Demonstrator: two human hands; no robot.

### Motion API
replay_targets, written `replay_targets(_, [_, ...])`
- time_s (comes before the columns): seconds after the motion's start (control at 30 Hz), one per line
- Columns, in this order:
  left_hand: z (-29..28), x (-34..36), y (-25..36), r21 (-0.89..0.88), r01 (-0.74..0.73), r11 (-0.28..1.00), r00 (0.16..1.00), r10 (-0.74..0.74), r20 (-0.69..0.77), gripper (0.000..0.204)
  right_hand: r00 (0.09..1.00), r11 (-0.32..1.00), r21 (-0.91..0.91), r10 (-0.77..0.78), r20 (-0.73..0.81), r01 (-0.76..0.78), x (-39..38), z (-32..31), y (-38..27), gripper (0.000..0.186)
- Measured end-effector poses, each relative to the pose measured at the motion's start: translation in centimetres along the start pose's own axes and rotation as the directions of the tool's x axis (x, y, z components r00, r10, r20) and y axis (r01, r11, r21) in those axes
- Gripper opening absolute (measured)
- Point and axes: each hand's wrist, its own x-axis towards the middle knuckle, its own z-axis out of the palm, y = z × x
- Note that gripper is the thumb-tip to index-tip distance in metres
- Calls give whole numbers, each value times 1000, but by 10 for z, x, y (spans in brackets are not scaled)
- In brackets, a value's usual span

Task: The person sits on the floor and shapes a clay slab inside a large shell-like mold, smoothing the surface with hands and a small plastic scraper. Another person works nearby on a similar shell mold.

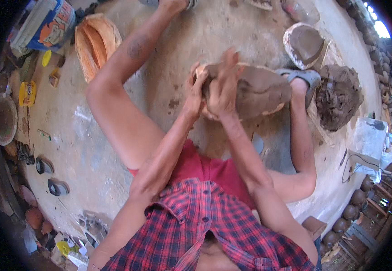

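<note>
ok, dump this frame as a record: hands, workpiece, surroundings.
left hand: gripping the left end of the oblong shell
right hand: over the shell's left part, motion-blurred; contact unclear
workpiece: shell lined with grey-brown clay
right: clay mound, past a grey clog
upper right: round shell holding clay
upper left: orange-brown hollow shell, white-and-blue bucket

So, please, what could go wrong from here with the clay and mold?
The left hand holds the mold at one end while the right hand is over the clay inside; hard pressing might tilt it. The other end is close to the right shoe, so a small kick could knock it. The big clay lump lies just beside that shoe and might get dented.
</note>
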Motion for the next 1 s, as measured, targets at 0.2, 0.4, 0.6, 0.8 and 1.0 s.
replay_targets(0.2, [-5, -7, -22, 32, -219, 975, 975, 217, 40, 69, 982, 981, -48, 184, -47, -187, -15, 4, -4, 71])
replay_targets(0.4, [-1, -7, -7, -126, 15, 992, 1000, -16, -12, 67, 875, 905, 343, 365, -316, -254, -21, 0, 0, 68])
replay_targets(0.6, [8, -14, 2, -111, 57, 992, 998, -61, -34, 63, 964, 955, -149, 240, -118, -256, -28, 2, 4, 75])
replay_targets(0.8, [-25, 4, -38, 296, -286, 911, 957, 255, 141, 55, 993, 996, -92, 11, -116, -22, -42, -10, 7, 78])
replay_targets(1.0, [-36, 5, -43, 525, -737, 424, 664, 598, 449, 69, 1000, 995, 97, 19, -2, -18, -47, -33, 26, 88])
